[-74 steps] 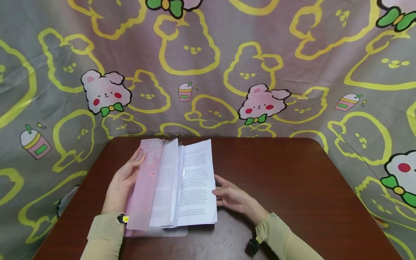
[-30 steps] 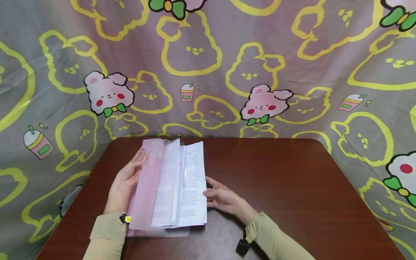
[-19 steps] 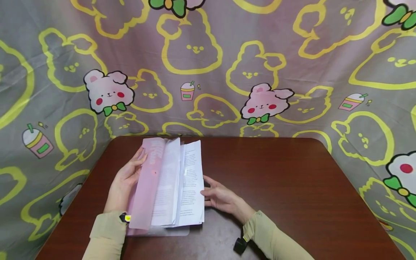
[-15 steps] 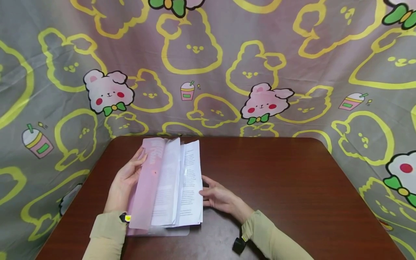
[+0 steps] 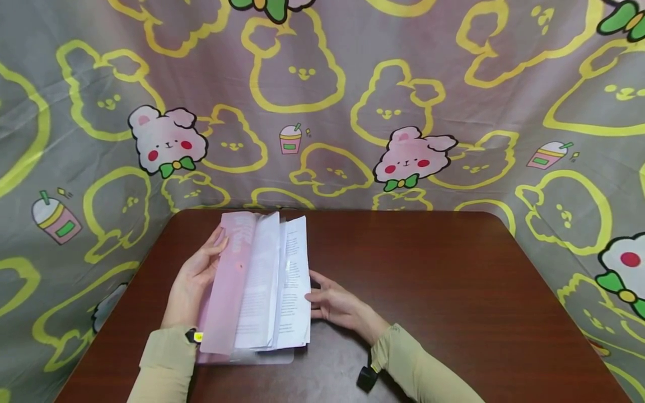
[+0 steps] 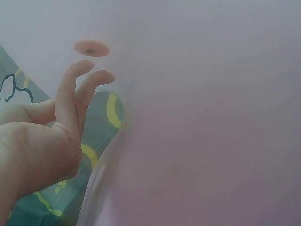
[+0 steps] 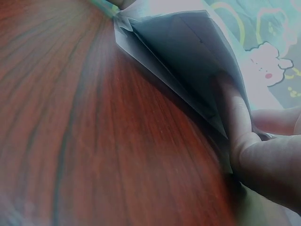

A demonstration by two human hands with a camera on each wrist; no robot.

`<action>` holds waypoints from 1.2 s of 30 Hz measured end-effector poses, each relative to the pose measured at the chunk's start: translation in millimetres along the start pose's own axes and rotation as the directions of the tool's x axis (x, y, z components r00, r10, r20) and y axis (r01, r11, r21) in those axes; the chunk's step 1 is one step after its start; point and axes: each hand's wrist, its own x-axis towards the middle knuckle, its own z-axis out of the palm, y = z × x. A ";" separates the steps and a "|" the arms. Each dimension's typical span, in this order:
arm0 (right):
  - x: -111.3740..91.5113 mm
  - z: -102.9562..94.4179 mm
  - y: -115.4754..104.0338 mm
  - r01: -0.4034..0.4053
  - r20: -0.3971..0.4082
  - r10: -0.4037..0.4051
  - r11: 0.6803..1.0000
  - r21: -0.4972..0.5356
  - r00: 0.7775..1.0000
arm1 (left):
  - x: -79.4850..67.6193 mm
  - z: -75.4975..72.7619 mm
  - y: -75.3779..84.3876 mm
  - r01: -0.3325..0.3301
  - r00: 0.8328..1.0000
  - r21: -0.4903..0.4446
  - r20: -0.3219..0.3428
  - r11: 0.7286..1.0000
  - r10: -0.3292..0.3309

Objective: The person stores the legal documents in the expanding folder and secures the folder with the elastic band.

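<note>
A translucent pink folder [image 5: 227,308] lies on the left half of the table, its cover raised. My left hand [image 5: 194,274] grips the cover's left side; in the left wrist view the pale cover fills most of the picture beside that hand [image 6: 44,141]. Printed white sheets [image 5: 294,319] stick out to the right from among the folder's clear sleeves. Their right edge is pinched by my right hand [image 5: 340,305]. Seen from the right wrist, the sheets [image 7: 181,52] bow apart a little, with a finger against them. The left part of the sheets is hidden within the folder.
The dark brown wooden table [image 5: 428,280] extends to the right of the folder. A grey cartoon-print curtain [image 5: 322,73] stands behind it and along both sides. A small black device [image 5: 367,379] hangs at my right wrist.
The right hand has moved left with the sheets, and they slide deeper into the folder, so a narrower strip of print shows. The left hand and the raised cover stay nearly still.
</note>
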 end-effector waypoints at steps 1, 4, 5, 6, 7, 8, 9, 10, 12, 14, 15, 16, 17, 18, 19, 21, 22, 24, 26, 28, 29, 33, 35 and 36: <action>0.3 0.6 -0.1 0.000 0.001 0.000 1.000 0.001 1.000 | -0.2 0.3 -0.1 -0.002 1.000 -0.002 0.000 1.000 0.002; 0.3 2.0 -0.4 0.003 0.011 -0.003 1.000 -0.001 1.000 | -0.7 0.5 -0.4 -0.003 1.000 -0.021 0.007 1.000 0.003; 0.2 2.6 -0.4 0.003 0.012 -0.003 1.000 0.002 1.000 | -0.8 0.5 -0.4 0.000 1.000 -0.032 0.009 0.999 0.000; 0.2 3.2 -0.5 0.002 0.013 -0.002 1.000 0.004 1.000 | -0.6 0.2 -0.6 -0.005 1.000 -0.030 0.014 1.000 0.005; 0.2 3.5 -0.5 0.001 0.017 -0.001 1.000 0.003 1.000 | -0.5 0.3 -0.8 -0.006 1.000 -0.028 0.019 1.000 0.006; 0.2 3.9 -0.5 0.001 0.020 -0.001 1.000 0.001 1.000 | -0.3 0.4 -0.9 -0.007 1.000 -0.024 0.023 1.000 0.007; 0.3 4.1 -0.4 0.003 0.021 -0.003 1.000 -0.003 1.000 | -0.3 0.8 -0.9 -0.003 1.000 -0.024 0.024 1.000 0.004; 0.5 4.6 -0.4 -0.001 0.020 0.001 1.000 -0.003 1.000 | -0.1 1.0 -0.9 -0.005 1.000 -0.019 0.026 1.000 0.005; 1.2 5.4 -0.5 -0.003 0.019 0.003 1.000 -0.005 1.000 | 0.0 1.4 -0.7 -0.014 1.000 0.011 0.025 1.000 0.014; 1.5 6.0 -0.7 -0.004 0.016 0.004 1.000 -0.005 1.000 | -0.4 2.4 -0.2 -0.012 1.000 0.026 0.017 1.000 0.011; 1.8 6.5 -0.8 -0.002 0.015 0.003 1.000 -0.004 1.000 | -0.5 2.5 0.2 -0.012 1.000 0.034 0.014 0.999 0.011; 2.1 6.8 -1.0 -0.005 0.014 0.005 1.000 -0.002 1.000 | -0.7 2.8 0.4 -0.014 1.000 0.046 0.011 0.999 0.014; 2.4 7.1 -1.0 -0.005 0.013 0.005 1.000 0.000 1.000 | -0.9 3.1 0.6 -0.015 1.000 0.053 0.009 0.998 0.014; 2.7 7.5 -1.0 -0.004 0.012 0.004 1.000 -0.001 1.000 | -1.3 3.8 0.8 -0.013 1.000 0.056 0.008 0.998 0.013; 3.1 7.7 -0.9 -0.005 0.011 0.005 1.000 -0.001 1.000 | -1.6 4.3 0.9 -0.012 1.000 0.057 0.008 0.998 0.011; 3.8 8.3 -0.5 -0.006 0.009 0.006 1.000 -0.004 1.000 | -1.7 4.5 1.1 -0.012 1.000 0.055 0.009 0.998 0.011; 4.3 8.5 -0.1 -0.006 0.007 0.006 1.000 -0.006 1.000 | -2.0 5.1 1.1 -0.010 1.000 0.052 0.008 0.999 0.009; 5.3 9.2 0.8 -0.006 0.006 0.006 1.000 -0.010 1.000 | -2.5 5.4 1.0 -0.008 1.000 0.049 0.009 0.999 0.008; 6.2 10.1 1.7 -0.008 0.004 0.008 1.000 -0.012 1.000 | -2.7 5.1 0.9 -0.007 1.000 0.051 0.007 0.999 0.006; 7.1 11.3 2.6 -0.008 0.001 0.008 1.000 -0.013 1.000 | -3.2 5.3 0.9 -0.005 1.000 0.054 0.005 0.999 0.005; 7.6 11.8 2.8 -0.009 0.000 0.009 1.000 -0.013 1.000 | -3.3 5.1 0.9 -0.007 1.000 0.057 0.006 0.998 0.006; 9.6 15.4 3.9 -0.003 0.005 0.003 1.000 -0.028 1.000 | -4.0 5.1 1.1 -0.008 1.000 0.049 0.012 0.999 0.007; 11.0 17.3 4.5 0.001 0.006 -0.001 0.999 -0.035 1.000 | -4.1 5.3 1.2 -0.007 1.000 0.041 0.015 0.999 0.007; 11.7 18.3 4.9 0.003 0.006 -0.003 0.999 -0.038 1.000 | -4.2 5.7 1.2 -0.006 1.000 0.041 0.014 0.999 0.006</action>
